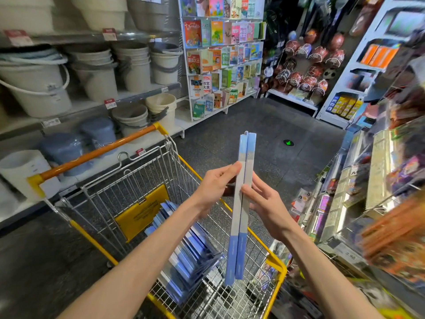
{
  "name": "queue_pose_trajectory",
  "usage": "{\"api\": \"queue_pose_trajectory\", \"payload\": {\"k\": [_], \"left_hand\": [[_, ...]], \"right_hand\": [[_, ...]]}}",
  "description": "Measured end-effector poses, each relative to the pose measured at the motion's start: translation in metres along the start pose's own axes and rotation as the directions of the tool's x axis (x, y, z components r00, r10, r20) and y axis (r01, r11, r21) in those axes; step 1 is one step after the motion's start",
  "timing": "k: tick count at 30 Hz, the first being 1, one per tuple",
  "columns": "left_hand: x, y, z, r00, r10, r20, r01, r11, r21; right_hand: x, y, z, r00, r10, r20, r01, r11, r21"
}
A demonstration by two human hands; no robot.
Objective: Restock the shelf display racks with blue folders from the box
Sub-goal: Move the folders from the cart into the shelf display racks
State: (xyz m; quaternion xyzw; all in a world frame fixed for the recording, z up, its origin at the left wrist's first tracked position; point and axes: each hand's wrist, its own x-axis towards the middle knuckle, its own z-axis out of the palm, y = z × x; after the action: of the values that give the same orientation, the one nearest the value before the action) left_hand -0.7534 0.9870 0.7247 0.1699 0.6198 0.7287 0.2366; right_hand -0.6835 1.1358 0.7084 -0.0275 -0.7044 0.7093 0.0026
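Observation:
Two blue-and-grey folders [241, 210] are held upright, edge-on, side by side above a shopping cart. My left hand [216, 184] grips them from the left with the thumb on their spines. My right hand [264, 203] presses against them from the right, fingers spread along the side. More blue folders [190, 252] lie stacked on edge inside the wire cart [128, 187], which has a yellow frame and an orange handle. No box is visible.
Shelves of white and blue buckets [96, 72] fill the left. A rack of books [220, 56] stands ahead, balls in nets [308, 65] behind it. Display racks of packaged goods [358, 192] run along the right, close to the cart. Dark floor [264, 125] lies ahead.

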Motion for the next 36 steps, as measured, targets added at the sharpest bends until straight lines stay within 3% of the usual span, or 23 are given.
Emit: {"api": "queue_pose_trajectory", "payload": {"k": [11, 15, 19, 21, 23, 25, 28, 30, 32, 34, 36], "left_hand": [[0.002, -0.004, 0.004, 0.998, -0.025, 0.058, 0.030, 0.996, -0.088], [0.010, -0.008, 0.010, 0.997, -0.055, 0.051, 0.060, 0.993, -0.103], [0.024, 0.000, 0.011, 0.976, -0.098, 0.192, 0.125, 0.983, -0.133], [0.031, 0.010, 0.013, 0.978, -0.084, 0.189, 0.105, 0.989, -0.103], [0.043, 0.020, 0.018, 0.989, -0.055, 0.141, 0.068, 0.993, -0.094], [0.060, 0.029, 0.032, 0.999, 0.053, -0.011, -0.053, 0.995, -0.081], [0.080, 0.029, 0.041, 0.903, 0.249, -0.349, -0.264, 0.965, 0.007], [0.095, 0.027, 0.037, 0.856, 0.298, -0.423, -0.263, 0.954, 0.141], [0.106, 0.035, 0.040, 0.910, 0.207, -0.359, -0.156, 0.974, 0.165], [0.116, 0.046, 0.060, 0.976, 0.118, -0.181, -0.099, 0.989, 0.108], [0.116, 0.062, 0.078, 0.987, 0.153, -0.043, -0.144, 0.976, 0.161]], "right_hand": [[-0.004, -0.001, -0.006, 0.999, -0.030, 0.042, 0.029, 0.999, 0.024], [-0.005, -0.006, -0.003, 0.994, -0.088, -0.059, 0.085, 0.995, -0.050], [-0.005, -0.019, -0.021, 0.961, -0.121, -0.248, 0.086, 0.985, -0.148], [-0.007, -0.029, -0.031, 0.951, -0.113, -0.288, 0.078, 0.988, -0.130], [-0.012, -0.043, -0.038, 0.944, -0.098, -0.316, 0.078, 0.994, -0.074], [-0.021, -0.062, -0.054, 0.931, -0.100, -0.351, 0.097, 0.995, -0.026], [-0.042, -0.091, -0.080, 0.914, -0.092, -0.396, 0.112, 0.993, 0.028], [-0.056, -0.106, -0.096, 0.913, -0.088, -0.399, 0.125, 0.990, 0.065], [-0.070, -0.124, -0.108, 0.903, -0.094, -0.420, 0.142, 0.986, 0.086], [-0.086, -0.139, -0.124, 0.885, -0.130, -0.447, 0.198, 0.974, 0.109], [-0.100, -0.155, -0.131, 0.876, -0.196, -0.441, 0.264, 0.959, 0.098]]}}
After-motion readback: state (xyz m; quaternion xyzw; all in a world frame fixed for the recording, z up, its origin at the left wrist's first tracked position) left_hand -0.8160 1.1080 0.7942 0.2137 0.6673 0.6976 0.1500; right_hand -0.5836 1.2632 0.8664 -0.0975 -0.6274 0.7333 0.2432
